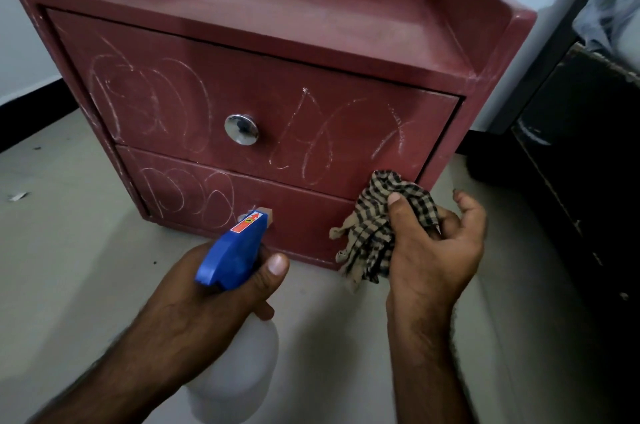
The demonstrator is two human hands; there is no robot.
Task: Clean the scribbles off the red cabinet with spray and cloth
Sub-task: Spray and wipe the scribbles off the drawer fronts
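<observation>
- Spraying step: the left hand's (214,288) fingers curl round the spray bottle (230,252), its nozzle aimed at the lower drawer (304,215) of the red cabinet (277,14).
- The right hand (433,250) pinches the checked cloth (374,226) against the drawer fronts.
- White scribbles (156,101) cover both drawers; the next move probably calls for squeezing the trigger, then wiping.

I see the red cabinet (311,25) just beyond my left hand (207,305), white scribbles (152,104) over its front. That hand grips the blue-headed spray bottle (230,250), nozzle toward the lower drawer (311,229). My right hand (429,250) pinches the bunched checked cloth (370,236).
</observation>
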